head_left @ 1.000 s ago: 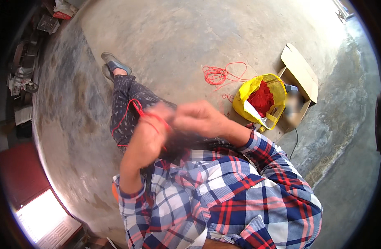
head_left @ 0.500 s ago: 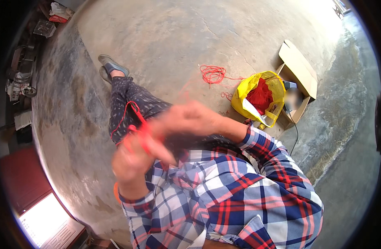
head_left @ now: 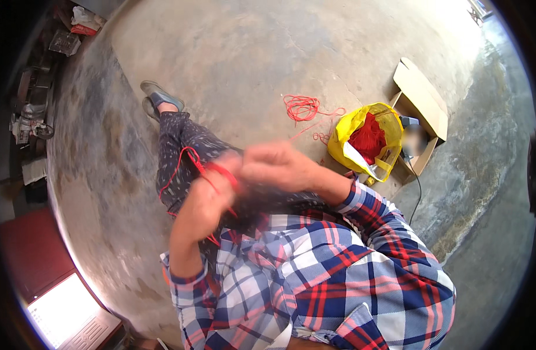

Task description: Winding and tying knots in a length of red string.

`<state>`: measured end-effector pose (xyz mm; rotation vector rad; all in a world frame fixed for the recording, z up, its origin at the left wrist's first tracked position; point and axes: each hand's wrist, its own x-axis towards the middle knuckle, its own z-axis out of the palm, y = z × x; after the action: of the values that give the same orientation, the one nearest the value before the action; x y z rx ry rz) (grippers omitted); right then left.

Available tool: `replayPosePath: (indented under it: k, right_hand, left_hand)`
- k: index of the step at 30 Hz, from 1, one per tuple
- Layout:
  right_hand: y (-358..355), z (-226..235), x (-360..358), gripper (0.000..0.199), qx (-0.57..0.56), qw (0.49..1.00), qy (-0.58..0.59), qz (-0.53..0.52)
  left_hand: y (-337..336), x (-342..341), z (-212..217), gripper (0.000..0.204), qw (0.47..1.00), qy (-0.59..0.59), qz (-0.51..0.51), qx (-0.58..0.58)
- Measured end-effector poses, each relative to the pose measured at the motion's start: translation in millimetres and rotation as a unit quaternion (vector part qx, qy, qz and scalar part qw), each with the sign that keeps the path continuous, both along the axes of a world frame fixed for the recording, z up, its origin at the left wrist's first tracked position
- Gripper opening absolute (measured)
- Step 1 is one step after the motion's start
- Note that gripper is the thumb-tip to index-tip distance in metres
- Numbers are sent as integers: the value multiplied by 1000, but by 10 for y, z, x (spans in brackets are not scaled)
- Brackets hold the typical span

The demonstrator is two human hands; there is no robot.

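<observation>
Red cord (head_left: 224, 174) is wound round my left hand (head_left: 212, 195), which is closed on it over my lap. A looped, twisted length of the cord hangs from this hand across my dark patterned trousers (head_left: 212, 137), and loose ends dangle near the wrist. Close against it, my right hand (head_left: 273, 165) has its fingers curled together, smeared by motion. From that hand a thin red strand runs toward the loose cord coil (head_left: 301, 108) on the floor. What lies between the fingertips is hidden.
A yellow bag (head_left: 341, 140) holding a red cord mass (head_left: 368, 139) stands at the right. Behind it lies an open cardboard box (head_left: 422, 90) with a device and a black cable (head_left: 418, 195). Assorted items (head_left: 31, 125) line the left wall.
My left hand has moved up and right, turning so its back shows more. My right hand has shifted slightly right. The strand toward the floor coil shows more clearly.
</observation>
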<state>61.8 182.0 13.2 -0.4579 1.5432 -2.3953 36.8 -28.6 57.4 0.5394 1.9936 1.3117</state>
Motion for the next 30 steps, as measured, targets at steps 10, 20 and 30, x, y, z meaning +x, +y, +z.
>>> replayPosePath:
  k: [10, 20, 30]
  right_hand:
    - [-4, -96, 3, 28, 30, 1000, -1, 2]
    - [47, -147, -25, 31, -3, 996, -86, 10]
    - [19, -125, -11, 30, -17, 995, -96, 26]
  left_hand:
    - [77, -51, 270, 30, 982, -82, -163, -47]
    - [170, -54, 396, 32, 972, -59, -206, 99]
    - [148, -65, 354, 39, 946, -48, -260, 186]
